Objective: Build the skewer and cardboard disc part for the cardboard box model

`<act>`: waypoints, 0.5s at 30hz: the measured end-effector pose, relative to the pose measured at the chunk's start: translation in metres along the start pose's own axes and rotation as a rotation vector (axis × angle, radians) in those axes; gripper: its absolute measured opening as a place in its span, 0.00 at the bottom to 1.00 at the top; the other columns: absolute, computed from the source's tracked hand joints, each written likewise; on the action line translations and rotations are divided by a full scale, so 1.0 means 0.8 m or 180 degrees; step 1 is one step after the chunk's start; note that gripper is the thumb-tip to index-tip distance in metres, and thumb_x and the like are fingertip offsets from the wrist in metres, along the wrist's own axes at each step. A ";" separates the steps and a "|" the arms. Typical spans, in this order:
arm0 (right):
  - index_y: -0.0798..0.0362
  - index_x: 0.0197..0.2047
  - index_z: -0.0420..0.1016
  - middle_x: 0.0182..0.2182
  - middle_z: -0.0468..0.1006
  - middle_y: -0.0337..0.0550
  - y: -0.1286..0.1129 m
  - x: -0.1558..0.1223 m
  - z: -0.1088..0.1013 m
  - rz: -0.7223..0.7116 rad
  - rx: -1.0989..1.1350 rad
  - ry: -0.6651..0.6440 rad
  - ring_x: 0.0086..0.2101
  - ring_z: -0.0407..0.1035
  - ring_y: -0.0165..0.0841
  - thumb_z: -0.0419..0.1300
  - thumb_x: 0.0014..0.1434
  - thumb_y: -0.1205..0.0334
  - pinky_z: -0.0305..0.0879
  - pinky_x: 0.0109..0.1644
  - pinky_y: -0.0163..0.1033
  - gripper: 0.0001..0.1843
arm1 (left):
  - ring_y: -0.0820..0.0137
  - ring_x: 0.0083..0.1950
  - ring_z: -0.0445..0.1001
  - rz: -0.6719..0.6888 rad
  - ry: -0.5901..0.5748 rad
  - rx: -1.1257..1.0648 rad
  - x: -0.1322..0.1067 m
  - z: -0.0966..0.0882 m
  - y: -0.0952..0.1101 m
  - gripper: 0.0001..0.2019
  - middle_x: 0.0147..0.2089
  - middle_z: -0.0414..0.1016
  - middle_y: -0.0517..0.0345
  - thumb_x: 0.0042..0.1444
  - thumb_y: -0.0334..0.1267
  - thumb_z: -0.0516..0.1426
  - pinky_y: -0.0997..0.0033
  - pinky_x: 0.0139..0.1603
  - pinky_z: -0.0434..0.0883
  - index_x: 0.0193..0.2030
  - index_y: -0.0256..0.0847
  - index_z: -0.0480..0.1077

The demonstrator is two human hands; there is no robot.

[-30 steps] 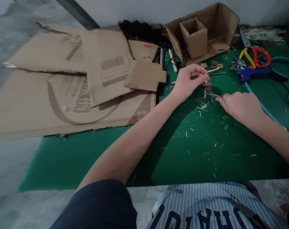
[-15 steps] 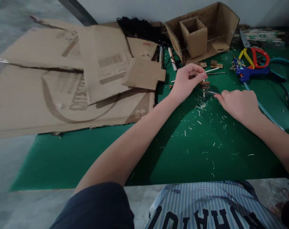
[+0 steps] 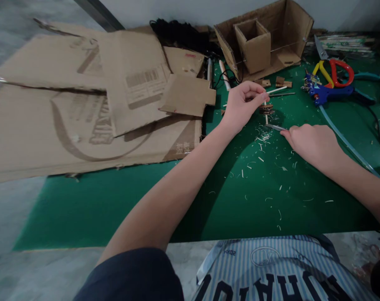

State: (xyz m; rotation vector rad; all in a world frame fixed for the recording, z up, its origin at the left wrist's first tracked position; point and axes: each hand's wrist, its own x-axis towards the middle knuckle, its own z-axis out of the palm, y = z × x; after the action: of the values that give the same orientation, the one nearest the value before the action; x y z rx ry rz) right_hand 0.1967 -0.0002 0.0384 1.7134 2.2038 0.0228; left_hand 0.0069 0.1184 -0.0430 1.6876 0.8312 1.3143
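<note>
Between its thumb and fingers, my left hand (image 3: 246, 102) pinches the upper end of a thin wooden stick (image 3: 266, 118) that points down towards the table. A small round brown cardboard piece (image 3: 266, 109) sits around the stick, just below my fingertips. My right hand (image 3: 313, 144) is closed on a small knife (image 3: 275, 127); most of its handle is hidden in the fist. The blade touches or lies very near the stick's lower end. Pale wood shavings (image 3: 263, 137) are heaped beneath and scattered over the green table (image 3: 221, 209).
Flat cardboard sheets (image 3: 139, 92) cover the left side. An open cardboard box (image 3: 290, 37) stands at the back. To the right lie scissors (image 3: 342, 73), a blue glue gun (image 3: 329, 93) and a clear bluish strip (image 3: 346, 142). Another pale stick (image 3: 276, 90) rests beyond my left hand.
The knife blade has slid down the stick towards its lower tip as my right hand moved slightly down. My left hand keeps its pinch. The whole view has shifted slightly.
</note>
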 end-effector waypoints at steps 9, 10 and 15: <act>0.58 0.45 0.82 0.24 0.78 0.55 0.015 0.010 0.007 0.0069 -0.0084 0.0559 0.24 0.67 0.37 0.33 0.76 0.46 0.45 0.32 0.41 0.39 | 0.68 0.43 0.83 -0.0075 -0.0002 0.0037 0.001 0.004 0.007 0.05 0.36 0.80 0.59 0.65 0.37 0.64 0.65 0.47 0.82 0.40 0.44 0.72; 0.58 0.45 0.82 0.24 0.78 0.55 0.015 0.012 0.008 0.0091 -0.0065 0.0579 0.24 0.67 0.37 0.33 0.76 0.46 0.45 0.32 0.41 0.39 | 0.68 0.43 0.83 -0.0080 0.0005 0.0044 0.001 0.004 0.007 0.04 0.36 0.80 0.59 0.65 0.36 0.64 0.65 0.47 0.82 0.40 0.44 0.72; 0.59 0.47 0.82 0.27 0.79 0.56 0.011 0.017 0.009 0.0128 0.0011 0.0475 0.26 0.69 0.37 0.36 0.77 0.47 0.47 0.32 0.40 0.37 | 0.67 0.43 0.84 -0.0092 0.0069 0.0050 0.001 0.004 0.002 0.04 0.35 0.80 0.59 0.65 0.36 0.65 0.64 0.47 0.82 0.39 0.45 0.73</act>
State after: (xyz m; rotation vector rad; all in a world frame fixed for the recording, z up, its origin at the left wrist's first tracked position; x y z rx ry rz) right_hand 0.2044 0.0134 0.0301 1.8113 2.2745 0.1617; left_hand 0.0101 0.1182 -0.0416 1.6702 0.8775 1.3117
